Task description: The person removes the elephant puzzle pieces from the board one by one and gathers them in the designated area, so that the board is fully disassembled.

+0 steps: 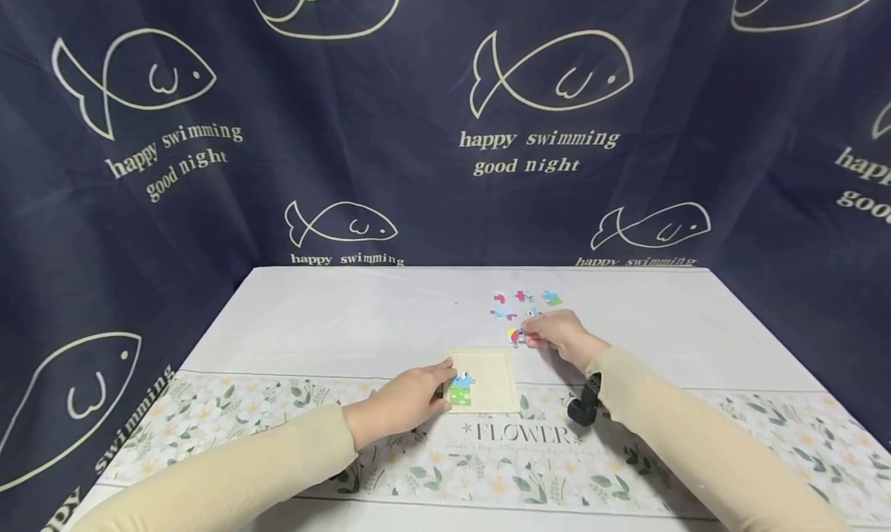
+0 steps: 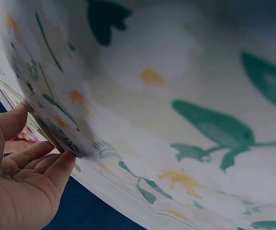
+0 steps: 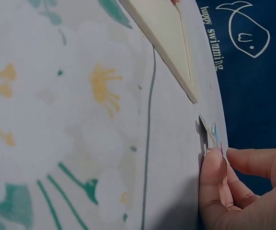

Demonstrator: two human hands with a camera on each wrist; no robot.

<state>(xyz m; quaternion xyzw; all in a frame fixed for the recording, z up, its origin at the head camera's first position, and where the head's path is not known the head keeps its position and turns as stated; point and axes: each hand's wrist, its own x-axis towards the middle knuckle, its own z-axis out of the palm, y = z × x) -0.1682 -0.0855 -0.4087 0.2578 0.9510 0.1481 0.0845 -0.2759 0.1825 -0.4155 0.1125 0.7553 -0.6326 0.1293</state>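
A square, cream jigsaw tray (image 1: pixel 494 381) lies in front of me, with a few joined blue and green pieces (image 1: pixel 461 390) in its left part. My left hand (image 1: pixel 412 397) grips the tray's left edge, thumb and fingertips against its side in the left wrist view. Beyond the tray's far right corner, my right hand (image 1: pixel 560 335) pinches a jigsaw piece (image 1: pixel 515 335) with yellow, red and blue on it. In the right wrist view that piece (image 3: pixel 208 128) stands tilted at the fingertips, low over the table, partly hidden by them.
Several loose jigsaw pieces (image 1: pixel 501 313) lie on the white table (image 1: pixel 334 323) just past my right hand. A flowered band with lettering (image 1: pixel 522 434) crosses the tablecloth under the tray. A dark blue curtain (image 1: pixel 431 114) with fish drawings hangs behind the table.
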